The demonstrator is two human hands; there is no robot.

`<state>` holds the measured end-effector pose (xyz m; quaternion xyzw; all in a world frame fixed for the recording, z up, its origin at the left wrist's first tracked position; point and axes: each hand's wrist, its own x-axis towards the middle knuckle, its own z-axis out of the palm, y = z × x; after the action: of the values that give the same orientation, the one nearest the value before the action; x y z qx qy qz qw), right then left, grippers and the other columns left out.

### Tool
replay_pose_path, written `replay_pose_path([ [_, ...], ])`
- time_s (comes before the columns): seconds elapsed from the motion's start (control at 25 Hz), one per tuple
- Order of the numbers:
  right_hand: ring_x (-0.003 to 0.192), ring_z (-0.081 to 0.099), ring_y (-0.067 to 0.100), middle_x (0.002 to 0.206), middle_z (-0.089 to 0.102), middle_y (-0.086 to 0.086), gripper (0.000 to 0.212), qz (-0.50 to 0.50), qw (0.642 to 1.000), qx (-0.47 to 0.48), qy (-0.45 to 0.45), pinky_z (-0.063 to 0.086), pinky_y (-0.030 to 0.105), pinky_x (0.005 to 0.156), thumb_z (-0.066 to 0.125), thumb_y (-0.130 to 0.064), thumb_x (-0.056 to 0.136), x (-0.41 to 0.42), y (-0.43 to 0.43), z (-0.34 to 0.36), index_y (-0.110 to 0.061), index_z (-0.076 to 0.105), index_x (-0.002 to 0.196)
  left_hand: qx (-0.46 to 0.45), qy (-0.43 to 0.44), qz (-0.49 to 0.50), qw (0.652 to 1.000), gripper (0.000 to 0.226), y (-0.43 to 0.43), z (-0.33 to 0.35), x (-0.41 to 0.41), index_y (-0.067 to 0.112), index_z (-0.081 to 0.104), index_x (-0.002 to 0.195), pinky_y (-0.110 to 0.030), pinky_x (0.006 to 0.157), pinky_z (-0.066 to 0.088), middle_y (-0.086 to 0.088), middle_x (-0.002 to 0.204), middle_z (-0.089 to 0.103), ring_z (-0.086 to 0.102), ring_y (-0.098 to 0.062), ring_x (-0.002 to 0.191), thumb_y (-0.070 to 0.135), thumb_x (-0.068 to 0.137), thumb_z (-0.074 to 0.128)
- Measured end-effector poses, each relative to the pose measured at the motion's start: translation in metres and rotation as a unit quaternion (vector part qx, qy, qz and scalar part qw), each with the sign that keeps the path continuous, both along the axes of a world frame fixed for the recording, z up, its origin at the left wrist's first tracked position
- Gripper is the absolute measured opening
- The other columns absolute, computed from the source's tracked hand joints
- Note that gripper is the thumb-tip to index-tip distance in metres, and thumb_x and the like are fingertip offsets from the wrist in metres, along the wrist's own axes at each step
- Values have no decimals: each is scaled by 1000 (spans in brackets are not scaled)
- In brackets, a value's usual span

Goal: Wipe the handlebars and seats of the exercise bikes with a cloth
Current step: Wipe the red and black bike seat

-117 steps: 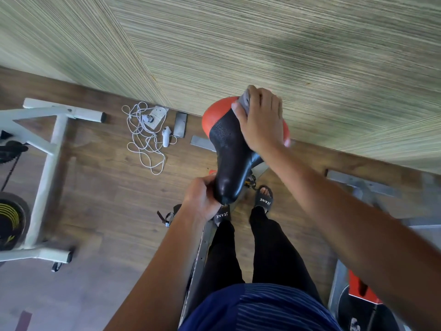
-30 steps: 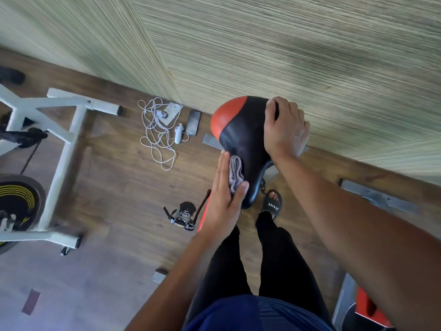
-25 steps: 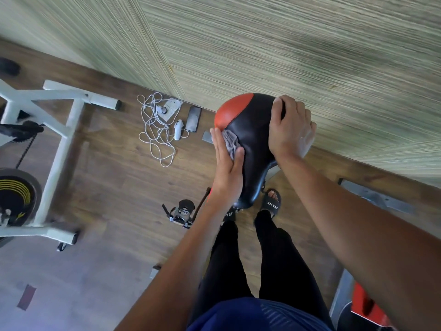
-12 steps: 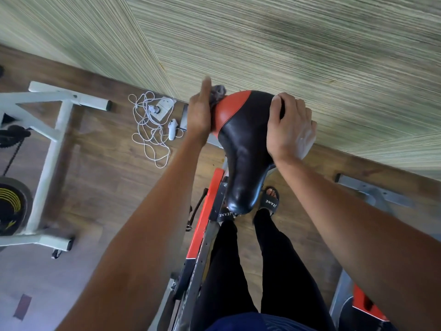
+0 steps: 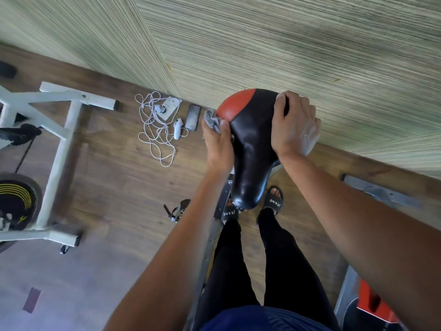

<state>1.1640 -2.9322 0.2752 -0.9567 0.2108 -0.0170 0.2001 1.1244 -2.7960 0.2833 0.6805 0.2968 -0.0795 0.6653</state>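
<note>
Seat: your seat [image 5: 250,149] is right in front of you. Its wide red-and-black rear lies toward the wall [image 5: 286,44] and its narrow black nose points back at your legs.
Long axis: it runs from the wall toward you, almost in line with your forearms.
Cloth: the cloth [image 5: 212,120] is bunched against the seat's left flank, just where the red patch meets the black.
Left hand: your left hand [image 5: 218,144] lies along that flank with the thumb pinning the cloth to the seat. The other fingers are tucked behind the cloth and the seat edge, so you cannot tell how they lie.
Right hand: your right hand [image 5: 294,125] is on the right rear corner, fingers together and curled over the edge, steadying the seat.
Turning relation: the cloth sits at the wide end, so the unwiped length of that side lies toward you, down to the nose.
Likely next: draw the left hand back along the axis.
Nearer hand: the left, since it is already touching the flank.
Watch: the flank narrows toward the nose, so follow the curve inward or the cloth may lift off.
</note>
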Motion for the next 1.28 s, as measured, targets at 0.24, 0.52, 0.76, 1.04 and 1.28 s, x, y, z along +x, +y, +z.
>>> replay_pose_path([
  [0.24,114,53,22,124,62,-4,45,11,1000,12,21,36,39,96,23,-49,103,1,1,7,-29,59,123,23,114,-99,988,21,-12,14,-44,20,47,122,-28,95,35,-3,118,58,53,-19,114,30,105,38],
  [0.52,114,53,25,124,62,1,46,24,999,4,40,37,42,95,24,-47,103,-1,0,10,-25,60,123,134,114,-197,964,38,-13,43,-111,15,45,137,-37,105,38,-9,131,55,50,-25,125,32,104,38],
  [0.76,118,53,23,128,61,-2,43,33,998,36,42,37,40,97,28,-49,103,-1,-3,11,-28,58,124,406,-157,-355,827,56,-15,18,-92,-4,24,152,-50,122,21,-23,160,24,19,-38,150,24,105,34],
  [1.04,100,65,6,105,71,-9,27,-123,928,351,-13,46,20,81,58,-34,95,-22,-57,8,-17,73,109,478,-189,-460,724,57,-18,18,1,0,21,154,-51,124,6,-18,164,15,6,-37,153,19,102,35],
  [1.28,102,69,21,109,70,2,61,-181,862,469,65,57,38,90,53,-64,93,-42,-55,-8,-12,61,125,529,-78,-507,677,60,-46,37,93,13,49,137,-43,115,25,-10,145,50,39,-30,139,56,103,25],
])
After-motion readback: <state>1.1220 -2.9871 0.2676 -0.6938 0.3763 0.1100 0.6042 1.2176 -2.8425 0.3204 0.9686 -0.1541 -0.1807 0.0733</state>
